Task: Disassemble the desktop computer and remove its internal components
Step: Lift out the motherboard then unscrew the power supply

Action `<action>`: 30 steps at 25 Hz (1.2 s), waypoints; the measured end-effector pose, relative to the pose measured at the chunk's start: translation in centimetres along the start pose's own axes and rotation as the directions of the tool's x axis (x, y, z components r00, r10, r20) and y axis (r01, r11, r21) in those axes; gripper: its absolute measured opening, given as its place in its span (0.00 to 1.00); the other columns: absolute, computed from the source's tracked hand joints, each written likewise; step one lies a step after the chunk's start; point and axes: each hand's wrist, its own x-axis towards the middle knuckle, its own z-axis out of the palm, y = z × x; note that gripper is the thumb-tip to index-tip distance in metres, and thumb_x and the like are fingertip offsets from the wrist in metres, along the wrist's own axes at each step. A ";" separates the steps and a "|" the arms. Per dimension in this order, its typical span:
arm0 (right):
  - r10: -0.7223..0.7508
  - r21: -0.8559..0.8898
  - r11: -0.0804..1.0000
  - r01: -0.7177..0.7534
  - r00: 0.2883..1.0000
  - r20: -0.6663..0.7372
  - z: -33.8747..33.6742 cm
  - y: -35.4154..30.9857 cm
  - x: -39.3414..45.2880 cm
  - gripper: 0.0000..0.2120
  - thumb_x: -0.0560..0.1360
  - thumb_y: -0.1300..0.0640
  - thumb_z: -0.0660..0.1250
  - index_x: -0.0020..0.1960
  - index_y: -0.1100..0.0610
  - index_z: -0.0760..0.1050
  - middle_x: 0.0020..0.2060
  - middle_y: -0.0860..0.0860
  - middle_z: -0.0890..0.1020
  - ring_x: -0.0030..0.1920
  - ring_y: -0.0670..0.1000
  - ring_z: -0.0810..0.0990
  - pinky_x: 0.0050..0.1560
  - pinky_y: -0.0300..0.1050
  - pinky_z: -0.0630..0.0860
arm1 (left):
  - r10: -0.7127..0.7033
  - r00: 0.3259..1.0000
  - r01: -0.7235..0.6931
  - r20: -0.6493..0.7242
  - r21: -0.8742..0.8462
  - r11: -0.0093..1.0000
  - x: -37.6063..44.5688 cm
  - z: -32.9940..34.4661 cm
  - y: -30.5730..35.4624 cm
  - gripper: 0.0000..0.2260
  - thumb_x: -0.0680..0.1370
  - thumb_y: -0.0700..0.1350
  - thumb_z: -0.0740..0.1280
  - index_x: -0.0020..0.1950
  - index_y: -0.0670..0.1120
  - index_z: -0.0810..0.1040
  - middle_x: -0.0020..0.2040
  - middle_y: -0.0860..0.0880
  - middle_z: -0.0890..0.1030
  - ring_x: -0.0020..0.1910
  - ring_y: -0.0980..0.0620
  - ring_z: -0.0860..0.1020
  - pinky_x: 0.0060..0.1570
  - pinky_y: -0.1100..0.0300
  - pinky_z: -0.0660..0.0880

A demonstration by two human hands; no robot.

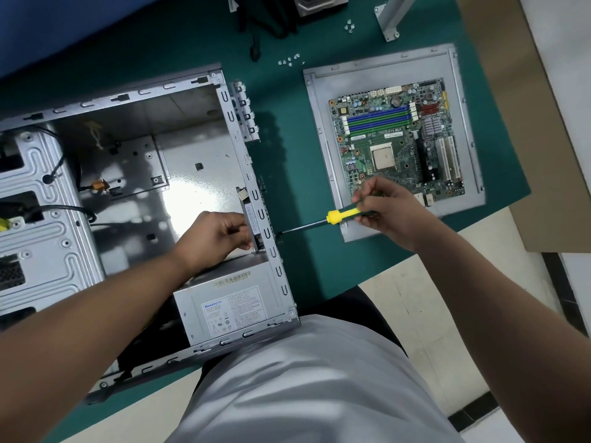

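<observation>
The open grey computer case (134, 174) lies on its side on the green mat. A grey power supply (230, 308) sits in its near corner. My left hand (217, 236) reaches inside the case and grips a small part (248, 212) mounted against the rear wall. My right hand (387, 207) holds a screwdriver (339, 216) with a yellow and green handle. Its tip touches the outside of the case's rear wall near my left hand. The removed motherboard (396, 139) lies on a grey side panel (323, 100) to the right.
Loose screws (289, 60) lie on the green mat (287, 148) behind the panel, with more screws (350, 26) further back. Black cables (256, 46) and a grey metal bracket (388, 17) sit at the far edge. Cables run along the case's left side (60, 212).
</observation>
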 end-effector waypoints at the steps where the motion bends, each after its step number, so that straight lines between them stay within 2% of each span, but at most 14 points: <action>1: -0.002 0.008 1.000 0.002 1.000 0.015 -0.2 0.0 0.0 0.13 0.74 0.71 0.67 0.42 0.54 0.72 0.44 0.53 0.81 0.37 0.54 0.79 0.42 0.45 0.76 | -0.001 1.000 0.001 0.001 -0.003 1.000 0.0 0.0 0.0 0.17 0.78 0.34 0.72 0.40 0.57 0.84 0.39 0.59 0.86 0.39 0.65 0.84 0.42 0.77 0.72; 8: 0.017 0.072 0.997 -0.012 0.997 -0.070 -0.3 0.2 -0.2 0.14 0.76 0.74 0.64 0.41 0.56 0.71 0.42 0.53 0.80 0.36 0.54 0.77 0.36 0.41 0.79 | -0.002 1.000 0.002 0.007 -0.012 1.000 0.0 0.0 -0.1 0.17 0.78 0.33 0.71 0.40 0.56 0.84 0.39 0.59 0.86 0.40 0.65 0.84 0.42 0.77 0.73; 12: -0.038 0.131 0.990 0.057 0.990 -0.139 -0.2 0.1 -0.1 0.12 0.78 0.72 0.65 0.42 0.57 0.72 0.43 0.54 0.81 0.36 0.54 0.80 0.38 0.39 0.79 | 0.012 1.000 -0.012 0.010 -0.005 1.000 0.0 0.0 -0.1 0.17 0.78 0.33 0.71 0.40 0.56 0.84 0.38 0.58 0.86 0.40 0.64 0.84 0.43 0.76 0.73; 14: -0.096 0.145 0.982 0.124 0.977 -0.189 0.4 0.1 0.1 0.12 0.77 0.72 0.67 0.43 0.57 0.72 0.45 0.56 0.81 0.41 0.57 0.81 0.43 0.41 0.81 | 0.018 1.000 -0.018 0.009 -0.012 1.000 0.0 0.0 0.1 0.17 0.78 0.34 0.72 0.41 0.57 0.84 0.38 0.59 0.86 0.39 0.64 0.84 0.43 0.76 0.73; 16: -0.158 0.025 0.985 0.168 0.960 -0.231 1.7 0.4 0.4 0.12 0.75 0.69 0.71 0.43 0.56 0.72 0.44 0.56 0.83 0.44 0.57 0.82 0.50 0.47 0.80 | 0.022 1.000 -0.022 0.009 -0.024 0.999 0.0 0.0 0.2 0.17 0.78 0.34 0.72 0.41 0.57 0.84 0.38 0.60 0.86 0.39 0.64 0.84 0.42 0.77 0.73; 18: -0.215 -0.208 0.965 0.161 0.940 -0.267 3.3 0.9 1.0 0.13 0.74 0.63 0.75 0.42 0.53 0.72 0.40 0.53 0.82 0.39 0.51 0.81 0.45 0.47 0.78 | 0.027 1.000 -0.026 0.011 -0.037 0.999 -0.1 0.0 0.3 0.18 0.78 0.33 0.72 0.40 0.58 0.83 0.37 0.60 0.86 0.39 0.65 0.84 0.42 0.77 0.73; 20: -0.303 -0.461 0.875 0.148 0.910 -0.283 5.0 1.3 1.9 0.14 0.74 0.56 0.76 0.40 0.50 0.70 0.38 0.50 0.79 0.34 0.47 0.74 0.37 0.40 0.71 | 0.027 1.000 -0.026 0.007 -0.042 0.999 -0.1 0.0 0.3 0.18 0.78 0.34 0.72 0.40 0.58 0.83 0.37 0.60 0.86 0.39 0.65 0.84 0.42 0.77 0.73; 23: -0.446 -0.687 0.707 0.167 0.860 -0.250 7.3 1.7 3.2 0.14 0.76 0.51 0.74 0.39 0.51 0.70 0.38 0.50 0.76 0.35 0.48 0.71 0.37 0.44 0.66 | 0.035 0.999 -0.035 0.005 -0.038 0.999 0.0 0.0 0.3 0.21 0.78 0.33 0.71 0.38 0.61 0.82 0.37 0.61 0.85 0.39 0.65 0.84 0.42 0.77 0.73; 27: -0.483 -0.902 0.432 -0.005 0.843 -0.236 9.4 1.4 4.4 0.11 0.78 0.46 0.67 0.47 0.54 0.74 0.49 0.54 0.78 0.45 0.59 0.79 0.45 0.49 0.76 | 0.028 1.000 -0.027 0.015 -0.077 0.997 -0.1 -0.1 0.2 0.26 0.78 0.32 0.71 0.38 0.66 0.84 0.39 0.62 0.86 0.40 0.64 0.84 0.42 0.76 0.74; 29: -0.479 -0.956 0.286 -0.064 0.855 -0.201 9.7 1.1 4.9 0.15 0.80 0.45 0.64 0.55 0.56 0.77 0.52 0.57 0.80 0.53 0.61 0.80 0.49 0.52 0.77 | 0.033 0.999 -0.032 0.013 -0.082 0.996 -0.1 0.0 0.1 0.25 0.78 0.33 0.71 0.39 0.65 0.84 0.40 0.60 0.86 0.41 0.63 0.85 0.43 0.76 0.74; 30: -0.467 -0.965 0.251 -0.074 0.864 -0.188 9.8 1.0 5.1 0.17 0.80 0.45 0.64 0.58 0.57 0.77 0.54 0.57 0.79 0.55 0.62 0.80 0.49 0.52 0.77 | 0.036 0.999 -0.035 0.011 -0.080 0.996 -0.1 0.0 0.0 0.24 0.78 0.33 0.71 0.40 0.64 0.84 0.40 0.60 0.86 0.41 0.63 0.85 0.43 0.76 0.74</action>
